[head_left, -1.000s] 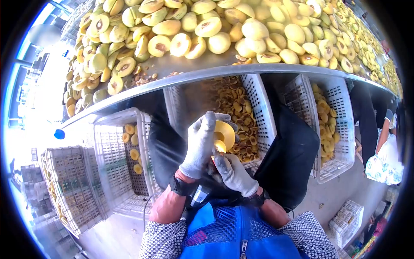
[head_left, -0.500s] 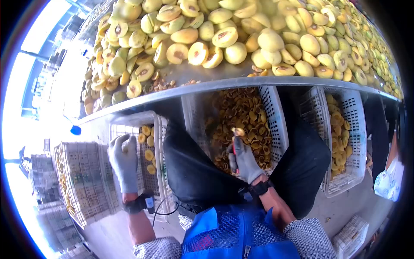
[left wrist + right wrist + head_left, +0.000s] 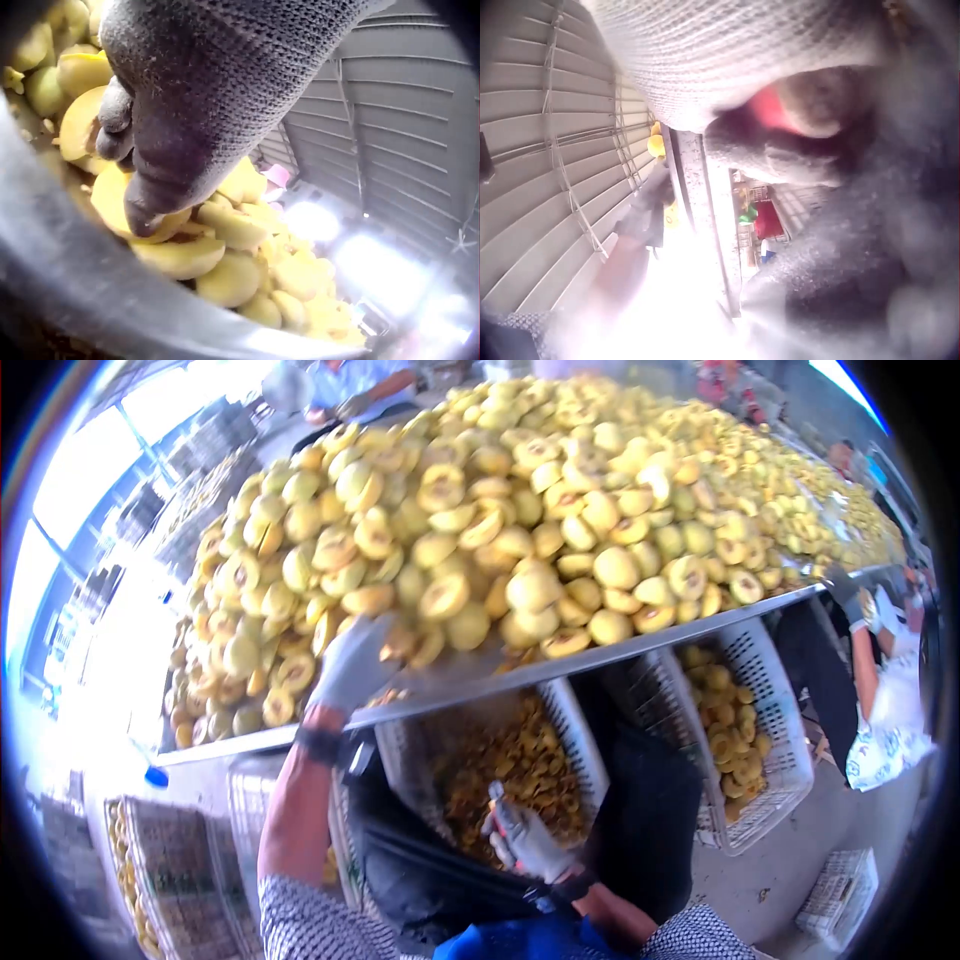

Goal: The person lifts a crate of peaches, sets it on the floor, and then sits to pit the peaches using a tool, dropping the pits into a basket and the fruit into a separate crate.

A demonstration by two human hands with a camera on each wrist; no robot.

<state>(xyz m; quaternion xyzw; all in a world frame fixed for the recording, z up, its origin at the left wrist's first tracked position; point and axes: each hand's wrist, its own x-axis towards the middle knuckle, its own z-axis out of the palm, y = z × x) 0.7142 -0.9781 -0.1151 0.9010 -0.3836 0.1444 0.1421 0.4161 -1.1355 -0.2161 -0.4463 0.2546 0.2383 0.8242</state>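
Observation:
My gloved left hand (image 3: 355, 665) reaches over the metal table edge (image 3: 480, 688) to the near side of a heap of yellow peach halves (image 3: 600, 510). The left wrist view shows the thumb and curled fingers gripping one peach half (image 3: 109, 201) among the others. Lower down, over a crate (image 3: 575, 725) of brownish fruit scraps, my gloved right hand (image 3: 533, 842) holds a small red-handled tool (image 3: 769, 109), its tip pointing up and away from me. Fingers wrap round the handle and hide most of it.
A crate (image 3: 775, 690) of peach halves stands to the right, beside my knee. More crates (image 3: 180, 850) stand at the left. One person (image 3: 365, 382) sits beyond the heap; another person's arm (image 3: 865, 670) shows at the far right.
Both hands were together on a peach half; then the left moved out beside the left crate, and now is up at the heap. The right stays low with the tool. The head view has tilted up.

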